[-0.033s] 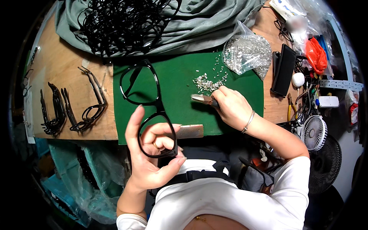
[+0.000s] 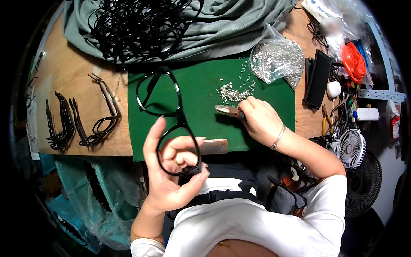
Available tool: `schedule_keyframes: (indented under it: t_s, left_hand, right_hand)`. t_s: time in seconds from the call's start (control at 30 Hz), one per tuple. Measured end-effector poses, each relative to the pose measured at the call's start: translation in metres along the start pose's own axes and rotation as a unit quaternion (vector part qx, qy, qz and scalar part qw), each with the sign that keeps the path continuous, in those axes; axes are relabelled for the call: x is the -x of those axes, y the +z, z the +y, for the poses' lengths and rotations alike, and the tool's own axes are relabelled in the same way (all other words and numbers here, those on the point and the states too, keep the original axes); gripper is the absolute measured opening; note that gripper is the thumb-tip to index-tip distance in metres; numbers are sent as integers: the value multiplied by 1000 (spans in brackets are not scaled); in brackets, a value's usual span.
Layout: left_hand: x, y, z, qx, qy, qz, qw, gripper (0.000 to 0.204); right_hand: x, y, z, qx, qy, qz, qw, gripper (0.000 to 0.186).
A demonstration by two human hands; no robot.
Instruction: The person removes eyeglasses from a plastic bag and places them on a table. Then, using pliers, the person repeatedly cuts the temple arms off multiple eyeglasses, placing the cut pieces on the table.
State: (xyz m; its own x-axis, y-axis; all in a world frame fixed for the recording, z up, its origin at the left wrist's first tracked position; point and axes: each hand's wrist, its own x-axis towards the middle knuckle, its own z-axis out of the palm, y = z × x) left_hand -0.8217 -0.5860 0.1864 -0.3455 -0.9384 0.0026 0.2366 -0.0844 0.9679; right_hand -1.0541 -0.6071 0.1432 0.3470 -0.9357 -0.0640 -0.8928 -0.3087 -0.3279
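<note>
My left hand [image 2: 173, 175] grips a black glasses frame [image 2: 180, 107] by its lower rim, tilted upright above a green mat [image 2: 274, 107]. My right hand [image 2: 259, 120] holds a metal hand tool [image 2: 229, 110], like pliers, flat-tipped and pointing left. Just beyond the tool lies a scatter of small silver pieces [image 2: 231, 92], and a clear plastic bag [image 2: 272, 60] full of similar pieces sits at the mat's back right. A perforated metal strip [image 2: 216, 146] at the mat's front edge is partly hidden by my left hand.
Several black frames [image 2: 62, 132] stand on the wooden bench's left. A tangled black pile [image 2: 137, 30] covers grey cloth [image 2: 227, 19] behind. Rightward are a black case [image 2: 317, 79], red bag [image 2: 353, 62], yellow-handled tools [image 2: 325, 122], cords, a white fan [image 2: 351, 147] and a black fan [image 2: 364, 184].
My left hand and the glasses frame have shifted slightly to the right. My right hand keeps its grip on the tool, almost still.
</note>
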Motion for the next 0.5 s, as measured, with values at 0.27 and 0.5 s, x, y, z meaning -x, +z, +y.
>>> schedule_keyframes:
  t_s: [0.27, 0.5]
  left_hand:
    - [-10, 19, -7, -78, 55, 15, 995, 91]
    - [-7, 36, -10, -191, 127, 76, 970, 83]
  right_hand:
    - [16, -17, -2, -255, 150, 74, 952, 19]
    - [13, -39, -71, -584, 120, 24, 803, 11]
